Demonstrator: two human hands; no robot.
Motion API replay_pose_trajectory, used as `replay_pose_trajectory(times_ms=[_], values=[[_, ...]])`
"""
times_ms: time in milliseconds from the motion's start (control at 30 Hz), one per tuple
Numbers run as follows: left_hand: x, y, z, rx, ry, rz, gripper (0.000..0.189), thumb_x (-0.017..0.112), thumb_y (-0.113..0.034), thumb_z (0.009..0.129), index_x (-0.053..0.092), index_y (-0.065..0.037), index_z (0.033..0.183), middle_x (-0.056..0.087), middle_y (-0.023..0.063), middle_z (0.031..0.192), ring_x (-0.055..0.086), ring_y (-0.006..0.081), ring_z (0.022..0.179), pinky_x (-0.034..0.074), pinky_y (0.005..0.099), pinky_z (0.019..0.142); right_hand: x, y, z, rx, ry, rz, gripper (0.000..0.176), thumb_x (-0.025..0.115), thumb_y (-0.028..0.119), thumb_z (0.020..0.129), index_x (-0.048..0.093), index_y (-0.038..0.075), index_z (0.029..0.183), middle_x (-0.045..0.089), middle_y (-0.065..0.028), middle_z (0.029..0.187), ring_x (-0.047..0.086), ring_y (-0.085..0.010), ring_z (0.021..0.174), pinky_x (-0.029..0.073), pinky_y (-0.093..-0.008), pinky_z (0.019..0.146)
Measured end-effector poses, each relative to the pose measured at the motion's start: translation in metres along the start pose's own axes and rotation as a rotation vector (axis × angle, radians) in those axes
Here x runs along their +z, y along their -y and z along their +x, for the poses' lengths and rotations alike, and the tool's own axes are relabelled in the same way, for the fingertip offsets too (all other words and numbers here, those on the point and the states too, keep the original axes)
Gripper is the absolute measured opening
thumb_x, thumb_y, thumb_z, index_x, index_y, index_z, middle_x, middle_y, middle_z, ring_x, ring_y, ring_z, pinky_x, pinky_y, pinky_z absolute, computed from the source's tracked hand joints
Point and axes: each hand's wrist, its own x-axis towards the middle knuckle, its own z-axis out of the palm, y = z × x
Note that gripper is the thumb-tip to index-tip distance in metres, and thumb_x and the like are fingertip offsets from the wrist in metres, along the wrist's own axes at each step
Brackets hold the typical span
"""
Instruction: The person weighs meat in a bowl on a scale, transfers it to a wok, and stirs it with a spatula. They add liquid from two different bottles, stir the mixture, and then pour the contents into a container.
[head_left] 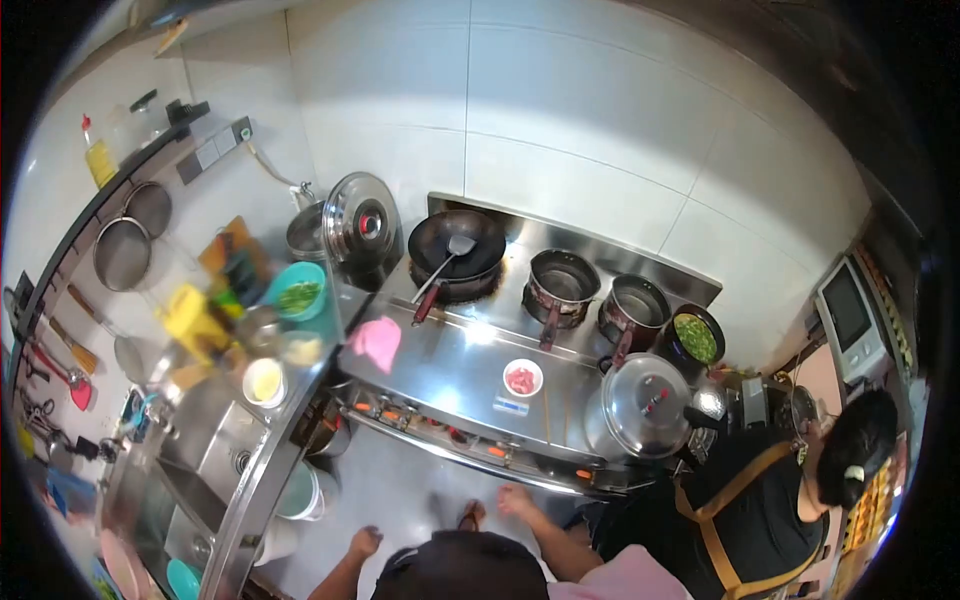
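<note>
My left hand [366, 541] hangs low over the floor with its fingers curled in and nothing visible in it. Further right, my right hand [516, 502] is just in front of the counter's front edge, empty, its fingers loosely bent and apart. Nearest ahead on the steel counter [450, 375] is a small white bowl [536, 389] with pink, raw-looking meat pieces [521, 379], beside or on a small scale [511, 406]. A pink cloth [376, 344] lies at the counter's left. Thin sticks, perhaps chopsticks [547, 415], lie right of the bowl.
Behind stand a wok [430, 237] holding a spatula [460, 245], two saucepans [565, 275], a pan of chopped greens [694, 338] and a lidded pot [640, 395]. Close on my right, a person in black [745, 510] bends over. The sink [215, 450] is left.
</note>
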Motion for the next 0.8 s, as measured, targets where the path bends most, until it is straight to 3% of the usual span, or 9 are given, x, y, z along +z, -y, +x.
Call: replay_pose_trajectory(times_ms=[67, 100, 167, 200, 233, 400, 533, 667, 800], values=[[-0.025, -0.019, 0.046, -0.287, -0.113, -0.316, 0.039, 0.061, -0.031, 0.086, 0.066, -0.001, 0.111, 0.067, 0.0241, 0.106, 0.063, 0.0370, 0.102, 0.050, 0.0424, 0.090, -0.005, 0.042, 0.034, -0.094, 0.031, 0.002, 0.026, 0.057, 0.012, 0.090, 0.062, 0.004, 0.115, 0.065, -0.0057, 0.081, 0.061, -0.0139, 0.060, 0.049, -0.0275, 0.048], [-0.072, -0.068, 0.064, -0.325, -0.111, -0.238, 0.040, 0.059, -0.030, 0.087, 0.064, -0.001, 0.114, 0.067, 0.0225, 0.109, 0.064, 0.0366, 0.102, 0.050, 0.0422, 0.091, -0.002, 0.077, 0.041, -0.160, 0.014, -0.012, 0.028, 0.056, 0.011, 0.091, 0.061, 0.003, 0.117, 0.065, -0.0059, 0.081, 0.061, -0.0137, 0.060, 0.049, -0.0277, 0.047], [-0.106, -0.093, 0.112, -0.286, -0.112, -0.155, 0.042, 0.059, -0.030, 0.087, 0.062, -0.002, 0.118, 0.065, 0.0199, 0.115, 0.062, 0.0367, 0.107, 0.049, 0.0415, 0.093, 0.000, 0.089, 0.123, -0.351, -0.055, -0.194, 0.030, 0.055, 0.012, 0.093, 0.059, 0.003, 0.121, 0.066, -0.0058, 0.084, 0.062, -0.0135, 0.065, 0.049, -0.0265, 0.052], [-0.104, -0.085, 0.134, -0.144, -0.220, -0.116, 0.041, 0.058, -0.030, 0.086, 0.061, -0.002, 0.117, 0.065, 0.0187, 0.115, 0.061, 0.0366, 0.107, 0.049, 0.0437, 0.093, 0.007, 0.145, 0.096, -0.283, -0.004, -0.046, 0.030, 0.056, 0.012, 0.093, 0.058, 0.003, 0.122, 0.066, -0.0062, 0.087, 0.062, -0.0139, 0.069, 0.050, -0.0262, 0.056], [-0.145, -0.122, 0.153, -0.164, -0.139, -0.114, 0.040, 0.056, -0.028, 0.086, 0.060, 0.000, 0.116, 0.064, 0.0190, 0.112, 0.061, 0.0382, 0.104, 0.048, 0.0464, 0.092, 0.017, 0.214, 0.058, -0.210, 0.036, 0.102, 0.031, 0.057, 0.013, 0.094, 0.058, 0.002, 0.122, 0.066, -0.0066, 0.089, 0.063, -0.0142, 0.072, 0.051, -0.0258, 0.059], [-0.138, -0.098, 0.285, 0.196, -0.318, 0.186, 0.043, 0.053, -0.010, 0.083, 0.054, 0.000, 0.125, 0.057, 0.0233, 0.122, 0.051, 0.0368, 0.118, 0.041, 0.0436, 0.101, 0.046, 0.342, 0.065, -0.389, 0.034, 0.241, 0.037, 0.057, 0.014, 0.093, 0.056, -0.001, 0.126, 0.066, -0.0094, 0.099, 0.064, -0.0136, 0.080, 0.050, -0.0241, 0.066], [-0.153, -0.082, 0.332, 0.285, 0.017, 0.270, 0.025, 0.056, -0.010, 0.081, 0.065, -0.001, 0.102, 0.065, 0.0214, 0.107, 0.063, 0.0318, 0.104, 0.051, 0.0441, 0.087, 0.066, 0.427, 0.078, -0.436, -0.083, 0.086, 0.037, 0.055, 0.019, 0.094, 0.057, 0.000, 0.126, 0.068, -0.0106, 0.103, 0.065, -0.0158, 0.083, 0.052, -0.0277, 0.069], [-0.165, -0.081, 0.337, 0.349, 0.079, 0.298, 0.015, 0.055, -0.014, 0.085, 0.066, -0.007, 0.093, 0.069, 0.0115, 0.084, 0.069, 0.0283, 0.079, 0.055, 0.0440, 0.067, 0.087, 0.501, 0.117, -0.420, -0.286, -0.190, 0.042, 0.060, 0.022, 0.091, 0.056, 0.002, 0.128, 0.069, -0.0152, 0.099, 0.067, -0.0144, 0.083, 0.053, -0.0271, 0.070], [-0.181, -0.081, 0.336, 0.349, 0.098, 0.253, 0.016, 0.052, -0.019, 0.090, 0.065, -0.010, 0.094, 0.070, 0.0096, 0.083, 0.070, 0.0258, 0.078, 0.055, 0.0435, 0.065, 0.120, 0.536, 0.183, -0.545, -0.560, -0.734, 0.050, 0.066, 0.031, 0.086, 0.057, 0.001, 0.125, 0.068, -0.0164, 0.096, 0.067, -0.0351, 0.083, 0.055, -0.0396, 0.074]])
